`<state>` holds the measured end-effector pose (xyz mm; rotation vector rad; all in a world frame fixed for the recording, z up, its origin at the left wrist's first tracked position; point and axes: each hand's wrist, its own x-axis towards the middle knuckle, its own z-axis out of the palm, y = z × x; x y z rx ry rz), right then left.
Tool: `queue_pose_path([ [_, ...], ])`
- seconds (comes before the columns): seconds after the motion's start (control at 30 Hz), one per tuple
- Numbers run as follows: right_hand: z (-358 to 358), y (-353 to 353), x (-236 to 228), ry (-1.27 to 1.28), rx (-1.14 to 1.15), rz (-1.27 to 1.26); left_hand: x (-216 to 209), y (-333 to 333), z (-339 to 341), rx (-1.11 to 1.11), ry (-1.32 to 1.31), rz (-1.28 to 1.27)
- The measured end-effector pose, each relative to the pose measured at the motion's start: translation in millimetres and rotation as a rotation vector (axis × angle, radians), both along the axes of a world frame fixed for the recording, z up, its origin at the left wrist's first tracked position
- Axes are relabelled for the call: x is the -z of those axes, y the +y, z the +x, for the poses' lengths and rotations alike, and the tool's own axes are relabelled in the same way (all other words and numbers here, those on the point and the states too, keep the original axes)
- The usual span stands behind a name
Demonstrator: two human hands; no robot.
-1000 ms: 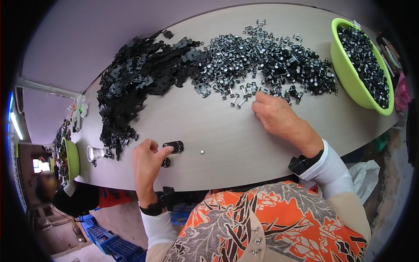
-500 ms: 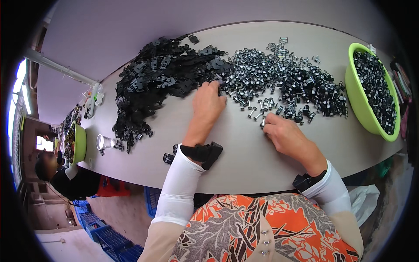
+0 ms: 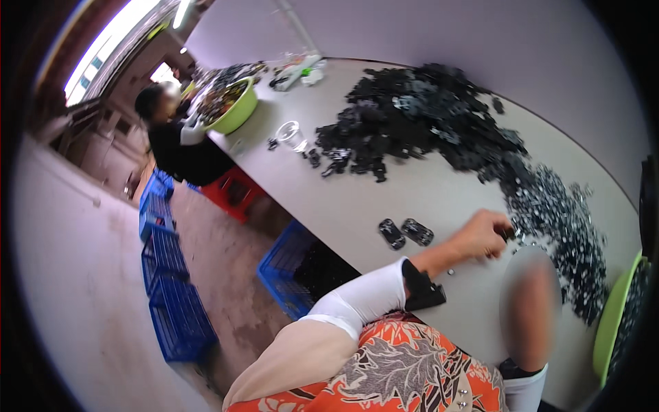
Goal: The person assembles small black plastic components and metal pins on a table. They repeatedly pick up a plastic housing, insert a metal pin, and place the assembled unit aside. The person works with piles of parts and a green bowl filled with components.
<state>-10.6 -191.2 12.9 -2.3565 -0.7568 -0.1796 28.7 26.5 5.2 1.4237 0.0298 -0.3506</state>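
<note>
My left hand (image 3: 482,235) is closed, its fingertips pinching a small black plastic part (image 3: 507,234) near the edge of the loose metal pins. My right hand (image 3: 532,305) is beside it on the right, smeared, so its fingers cannot be made out. Close to both hands lies a heap of small silver pins with black pieces (image 3: 559,223). Farther back spreads a large pile of flat black plastic parts (image 3: 412,113). Two black oblong parts (image 3: 417,232) lie beside my left forearm.
A green basin (image 3: 614,323) of small parts stands at the right edge. A clear plastic cup (image 3: 292,137) lies at the left, near another green basin (image 3: 240,113). A co-worker (image 3: 178,151) sits beyond. Blue crates (image 3: 180,323) line the floor; another (image 3: 281,275) is by the table.
The view has swung left, bringing more of the floor, crates and co-worker into sight. My left hand now shows a black part at its fingertips. My right hand has become blurred.
</note>
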Motion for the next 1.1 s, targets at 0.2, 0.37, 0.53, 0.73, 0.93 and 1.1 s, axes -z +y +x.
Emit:
queue_pose_path([
  [0.2,1,5,1,0.049,-0.060,-0.033,20,-11,-14,0.076,0.104,-0.246],
  [0.37,4,-2,-3,0.067,-0.029,0.120,18,-15,-14,0.084,0.181,-0.297],
  [0.53,9,-15,7,0.205,0.057,0.463,18,-21,-16,0.113,0.217,-0.351],
  [0.73,12,-4,2,0.173,0.091,0.585,18,-14,-18,0.099,0.348,-0.386],
  [0.93,3,-6,-16,0.170,-0.033,0.618,3,-18,-21,0.184,0.298,-0.278],
  [1.1,0,2,-11,-0.121,-0.137,0.336,4,-21,-24,0.187,0.330,-0.313],
])
